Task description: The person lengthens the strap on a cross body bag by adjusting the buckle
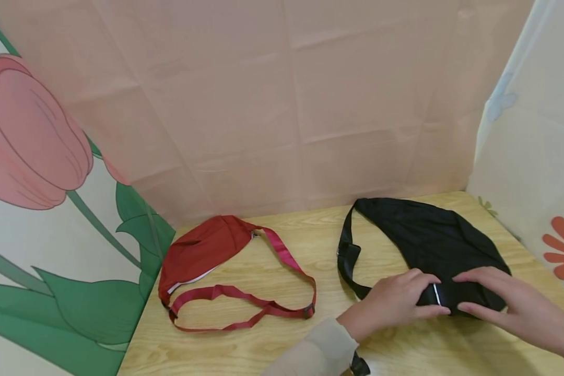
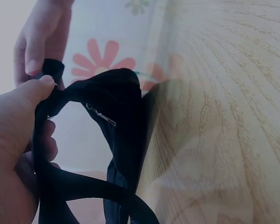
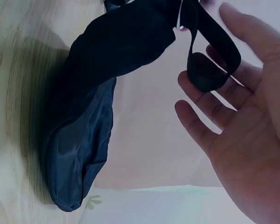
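A black waist bag [image 1: 423,230] lies on the right of the table, its black strap [image 1: 345,261] curving round on the left. My left hand [image 1: 390,303] pinches the strap beside a thin pale slider [image 1: 436,294]; in the left wrist view, thumb and curled fingers sit on either side of it. Just to the right is my right hand [image 1: 512,297], thumb and forefinger spread apart around the strap. In the right wrist view, a loop of strap [image 3: 219,42] hangs against its loosely spread fingers. A zip pull [image 2: 101,115] shows on the bag's side.
On the left lies a red waist bag [image 1: 202,250] with its red strap [image 1: 284,248] looped toward the right. A black buckle [image 1: 359,364] shows below my left wrist. Behind the wooden table [image 1: 169,355] hangs a creased pinkish sheet [image 1: 263,104], with flower-printed sheets at both sides.
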Available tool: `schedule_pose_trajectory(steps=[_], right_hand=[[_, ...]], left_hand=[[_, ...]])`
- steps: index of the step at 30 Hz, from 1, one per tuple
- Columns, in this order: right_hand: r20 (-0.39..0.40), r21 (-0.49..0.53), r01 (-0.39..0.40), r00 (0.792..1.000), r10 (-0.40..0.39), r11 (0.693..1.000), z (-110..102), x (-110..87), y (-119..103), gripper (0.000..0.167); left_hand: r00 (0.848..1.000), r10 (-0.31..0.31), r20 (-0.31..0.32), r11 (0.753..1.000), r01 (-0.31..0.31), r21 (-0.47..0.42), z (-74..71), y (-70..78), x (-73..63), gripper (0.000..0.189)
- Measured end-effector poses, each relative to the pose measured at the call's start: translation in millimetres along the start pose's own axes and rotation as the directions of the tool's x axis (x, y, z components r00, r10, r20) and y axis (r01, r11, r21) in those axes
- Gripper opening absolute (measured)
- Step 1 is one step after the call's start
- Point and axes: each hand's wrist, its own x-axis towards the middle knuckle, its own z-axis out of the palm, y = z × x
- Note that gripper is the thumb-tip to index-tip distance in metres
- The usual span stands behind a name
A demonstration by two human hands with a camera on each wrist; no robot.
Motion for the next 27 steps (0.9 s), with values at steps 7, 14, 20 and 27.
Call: schedule_pose_trajectory(steps=[7, 14, 20, 27], right_hand=[[0.018, -0.046, 0.015, 1.000, -0.015, 0.999, 3.5, 2.5, -0.6, 0.056], [-0.041, -0.017, 0.066, 0.997, -0.067, 0.998, 2.7, -1.4, 8.1, 0.058], [-0.054, -0.012, 0.010, 0.999, -0.010, 1.000, -1.3, -5.8, 13.5, 0.057], [-0.019, -0.010, 0.065, 0.998, -0.065, 0.998, 5.0, -1.1, 6.8, 0.061]], left_hand=[[0.999, -0.015, 0.043, 1.000, 0.015, -0.008, -2.1, 1.7, -0.2, 0.053], [0.999, -0.016, 0.039, 1.000, 0.016, 0.002, -2.3, 1.8, -0.7, 0.054], [0.997, -0.046, 0.066, 0.999, 0.048, -0.021, -1.7, 1.4, -0.1, 0.052], [0.997, -0.032, 0.077, 0.999, 0.033, -0.014, -2.6, 1.5, 0.5, 0.052]])
